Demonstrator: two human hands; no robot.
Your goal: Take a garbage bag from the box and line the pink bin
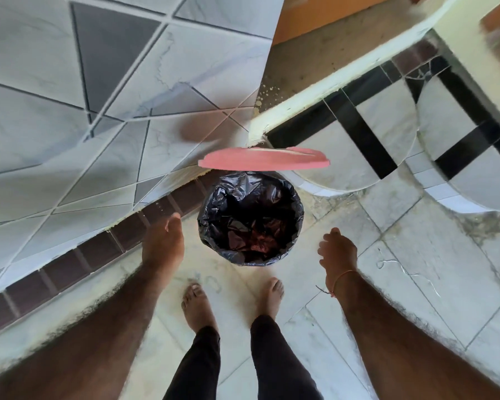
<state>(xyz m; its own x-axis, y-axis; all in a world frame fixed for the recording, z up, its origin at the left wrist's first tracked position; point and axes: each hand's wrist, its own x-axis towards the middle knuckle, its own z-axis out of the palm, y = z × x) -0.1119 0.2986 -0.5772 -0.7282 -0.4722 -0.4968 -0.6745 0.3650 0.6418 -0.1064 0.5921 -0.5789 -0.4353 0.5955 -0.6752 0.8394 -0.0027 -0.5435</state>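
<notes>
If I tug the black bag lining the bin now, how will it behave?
The black bag looks thin and crinkled, so it will probably be floppy and light. Its glossy film may be slippery. Its edge is folded over the bin's rim, and neither the left hand nor the right hand holds it, so a tug might pull it loose.

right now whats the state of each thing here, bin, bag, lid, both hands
pink bin: upright on the floor, almost hidden under the bag
black garbage bag: inside the bin, folded over its rim
pink lid: raised open behind the bin
left hand: open, holding nothing
right hand: fingers loosely curled, holding nothing
</notes>
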